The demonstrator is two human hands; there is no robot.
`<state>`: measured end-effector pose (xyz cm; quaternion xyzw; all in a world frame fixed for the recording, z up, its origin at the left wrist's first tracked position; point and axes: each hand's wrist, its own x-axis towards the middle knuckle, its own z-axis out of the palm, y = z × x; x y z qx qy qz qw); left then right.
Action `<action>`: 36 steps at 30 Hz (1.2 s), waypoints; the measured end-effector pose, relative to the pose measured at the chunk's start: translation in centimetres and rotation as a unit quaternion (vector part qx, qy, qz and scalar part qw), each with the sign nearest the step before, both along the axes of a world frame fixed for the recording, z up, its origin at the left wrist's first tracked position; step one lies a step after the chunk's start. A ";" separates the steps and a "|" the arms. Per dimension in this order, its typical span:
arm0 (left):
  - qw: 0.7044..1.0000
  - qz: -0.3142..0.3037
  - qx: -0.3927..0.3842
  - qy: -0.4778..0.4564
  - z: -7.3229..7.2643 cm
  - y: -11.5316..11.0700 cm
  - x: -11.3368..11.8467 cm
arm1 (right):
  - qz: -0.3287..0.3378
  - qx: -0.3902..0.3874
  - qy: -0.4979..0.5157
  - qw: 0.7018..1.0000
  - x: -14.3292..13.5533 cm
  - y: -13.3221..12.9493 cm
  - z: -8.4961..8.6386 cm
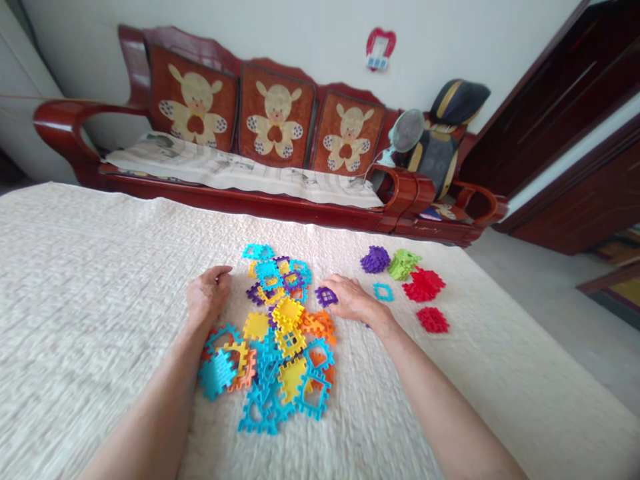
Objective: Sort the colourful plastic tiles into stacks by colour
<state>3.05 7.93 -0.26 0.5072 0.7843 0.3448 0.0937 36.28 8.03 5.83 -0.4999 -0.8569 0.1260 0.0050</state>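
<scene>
Currently, the right fingers (336, 285) pinch a purple window piece (326, 297); the left fingers (221, 271) curl, grip unclear.

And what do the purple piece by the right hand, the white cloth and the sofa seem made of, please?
Purple piece: probably smooth plastic, from its even color and notched edges. White cloth: apparently matte fabric, visibly puckered. Sofa: likely varnished wood; its reddish-brown frame shows highlights.

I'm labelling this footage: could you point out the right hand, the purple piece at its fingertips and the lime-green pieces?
Right hand (352, 297), head view: back of the hand.
Purple piece (327, 297), head view: its window bars.
Lime-green pieces (403, 265), head view: middle of the pile.
</scene>
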 end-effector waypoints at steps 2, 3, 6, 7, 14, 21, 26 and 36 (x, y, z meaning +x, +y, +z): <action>1.000 0.003 -0.002 0.003 -0.1 0.0 -0.1 | 0.007 -0.009 -0.006 1.000 -0.3 0.3 0.2; 1.000 0.005 -0.004 0.004 -0.2 0.0 -0.1 | 0.007 -0.014 -0.011 1.000 -0.4 0.5 0.4; 1.000 0.003 -0.007 0.007 -0.4 0.1 -0.2 | -0.012 -0.004 -0.016 1.000 -0.4 1.4 1.4; 1.000 0.001 -0.007 0.008 -0.4 0.1 -0.2 | -0.022 0.008 -0.012 1.000 -0.2 1.9 1.6; 1.000 0.004 -0.013 0.011 -0.2 0.1 -0.1 | -0.166 0.112 -0.015 0.980 2.4 4.4 0.2; 1.000 0.000 -0.015 0.012 -0.4 0.1 -0.3 | -0.253 0.118 -0.022 0.960 1.5 3.1 -1.3; 1.000 -0.003 -0.017 0.018 -0.6 0.3 -0.5 | -0.331 0.099 -0.039 0.937 -0.1 3.3 -1.4; 1.000 -0.004 -0.014 0.015 -0.5 0.2 -0.6 | -0.336 0.099 -0.061 0.935 0.1 4.4 -0.5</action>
